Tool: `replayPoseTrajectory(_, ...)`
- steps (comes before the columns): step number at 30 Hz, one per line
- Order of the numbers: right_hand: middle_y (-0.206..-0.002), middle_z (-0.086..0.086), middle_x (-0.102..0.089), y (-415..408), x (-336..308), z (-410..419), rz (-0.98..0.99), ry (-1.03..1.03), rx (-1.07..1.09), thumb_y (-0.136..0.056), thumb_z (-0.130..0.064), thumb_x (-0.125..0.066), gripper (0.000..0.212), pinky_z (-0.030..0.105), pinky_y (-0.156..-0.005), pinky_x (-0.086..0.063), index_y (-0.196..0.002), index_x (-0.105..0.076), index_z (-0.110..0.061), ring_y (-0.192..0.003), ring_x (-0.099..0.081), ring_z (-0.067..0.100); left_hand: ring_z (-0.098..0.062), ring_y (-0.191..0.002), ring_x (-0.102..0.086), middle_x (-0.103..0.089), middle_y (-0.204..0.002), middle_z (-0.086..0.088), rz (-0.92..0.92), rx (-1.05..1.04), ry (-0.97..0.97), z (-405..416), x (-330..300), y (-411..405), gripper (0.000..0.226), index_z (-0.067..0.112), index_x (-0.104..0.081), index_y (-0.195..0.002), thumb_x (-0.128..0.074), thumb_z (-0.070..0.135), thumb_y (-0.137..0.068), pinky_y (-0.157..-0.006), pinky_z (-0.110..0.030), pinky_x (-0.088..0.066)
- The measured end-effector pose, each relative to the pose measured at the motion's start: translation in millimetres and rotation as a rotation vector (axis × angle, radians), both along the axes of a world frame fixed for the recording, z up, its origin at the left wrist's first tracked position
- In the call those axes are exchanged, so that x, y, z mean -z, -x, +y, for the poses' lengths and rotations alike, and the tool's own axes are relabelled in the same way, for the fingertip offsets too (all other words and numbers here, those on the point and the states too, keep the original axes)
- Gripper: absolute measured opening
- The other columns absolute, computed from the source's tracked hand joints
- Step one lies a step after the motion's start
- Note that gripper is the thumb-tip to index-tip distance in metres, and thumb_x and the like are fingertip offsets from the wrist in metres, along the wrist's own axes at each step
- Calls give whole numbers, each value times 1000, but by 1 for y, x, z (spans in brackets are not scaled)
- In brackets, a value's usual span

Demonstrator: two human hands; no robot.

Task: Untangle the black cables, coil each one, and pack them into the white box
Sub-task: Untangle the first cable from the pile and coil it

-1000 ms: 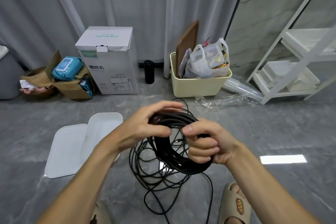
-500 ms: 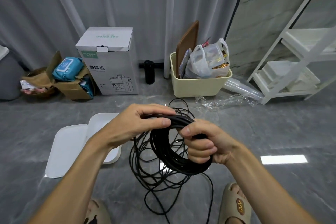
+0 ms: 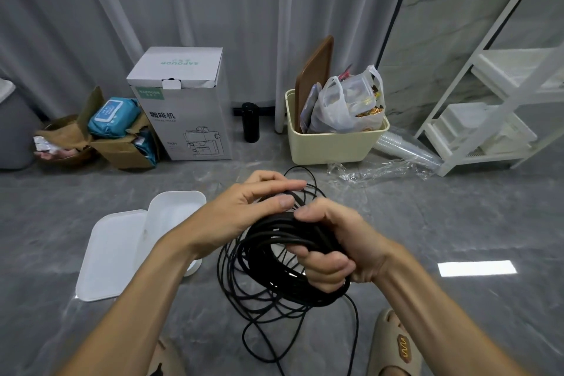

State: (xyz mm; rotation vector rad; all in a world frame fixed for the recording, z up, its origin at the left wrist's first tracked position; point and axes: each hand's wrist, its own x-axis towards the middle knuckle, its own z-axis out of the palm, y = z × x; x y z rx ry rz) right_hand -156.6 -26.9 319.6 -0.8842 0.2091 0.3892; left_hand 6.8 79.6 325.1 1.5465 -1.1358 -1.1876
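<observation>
Coiling is the step in hand: the right hand (image 3: 331, 249) grips the black coil (image 3: 283, 256), fingers curled round it, above the floor's loose cable tangle (image 3: 262, 308). The left hand (image 3: 247, 212) pinches a strand on top. Next, feed another loop; the white box (image 3: 174, 207) waits left.

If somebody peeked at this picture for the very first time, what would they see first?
First, the black coil in the middle, gripped by the right hand while the left hand pinches a strand at its top. Loose black cable lies tangled on the grey floor beneath. Next, the white box with its lid beside it on the left, and a coffee machine carton by the curtain behind.
</observation>
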Motion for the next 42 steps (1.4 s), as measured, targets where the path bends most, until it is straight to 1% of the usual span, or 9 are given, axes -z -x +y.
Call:
replayPoseTrajectory(5,-37,-7,-31,-2,3,-1,22,-24,86,-78,-49,-44,39,11,-38,-21,-68,-49,-12,-27,-23,4,2,-118,-56,-63,-120,13,-27,-98,11,1,1,8,42,37,-64,-124,-46,48,-89,-104,-19,-41)
replayPoseTrajectory(8,-35,-6,-28,-4,3,-2,39,-43,179,-73,-48,-44,38,10,-39,-20,-63,-49,-12,-26,-21,5,-1,-117,-60,-70,-119,12,54,2,20,7,-3,8,38,35,-58,-130,-59,48,-94,-97,-12,-42)
replayPoseTrajectory(14,-35,-8,-31,-4,5,-3,13,-120,180,-80,-43,-33,38,10,-39,-23,-63,-51,-15,-26,-22,3,-25,-102,-66,-71,-107,-3,-149,-47,37,4,9,9,58,38,-59,-124,-75,5,-79,-91,-39,-53)
replayPoseTrajectory(17,-35,-8,-33,-6,6,-3,-3,-184,148,-80,-42,-34,36,11,-39,-23,-65,-50,-13,-28,-16,9,-14,-98,-65,-66,-105,10,-299,-146,79,0,15,13,50,49,-61,-118,-71,24,-75,-94,-43,-50)
replayPoseTrajectory(20,-36,-8,-35,-4,9,-4,-16,-219,115,-81,-42,-37,35,11,-40,-24,-66,-49,-13,-29,-16,10,-4,-111,-61,-63,-118,19,-337,-114,125,0,16,15,53,44,-65,-119,-68,11,-78,-101,-38,-48)
replayPoseTrajectory(27,-34,-10,-32,-4,6,-4,-16,-117,142,-82,-55,-61,47,10,-36,-25,-62,-49,-15,-25,-25,2,-25,-76,-65,-70,-76,2,-268,-189,85,0,12,20,21,35,-69,-83,-61,17,-73,-78,-52,-52)
replayPoseTrajectory(30,-33,-9,-27,-4,0,-2,41,5,250,-73,-55,-77,52,11,-34,-23,-58,-46,-15,-24,-22,2,-19,-71,-66,-71,-73,2,-170,-218,58,-3,12,20,16,25,-68,-82,-67,10,-75,-72,-38,-53)
replayPoseTrajectory(33,-33,-8,-24,-6,-5,0,106,86,329,-81,-41,-68,44,13,-34,-20,-55,-45,-15,-24,-21,3,-11,-57,-49,-61,-61,9,-91,-230,8,-4,11,16,28,17,-58,-86,-68,-8,-79,-56,-22,-40)
replayPoseTrajectory(42,-37,-4,-29,-5,-11,-4,174,317,394,-76,-23,-76,35,21,-40,-31,-53,-52,-14,-29,-25,8,-15,-63,-54,-67,-77,1,56,-266,-109,-7,6,16,46,20,-45,-101,-64,-15,-76,-57,-27,-43)
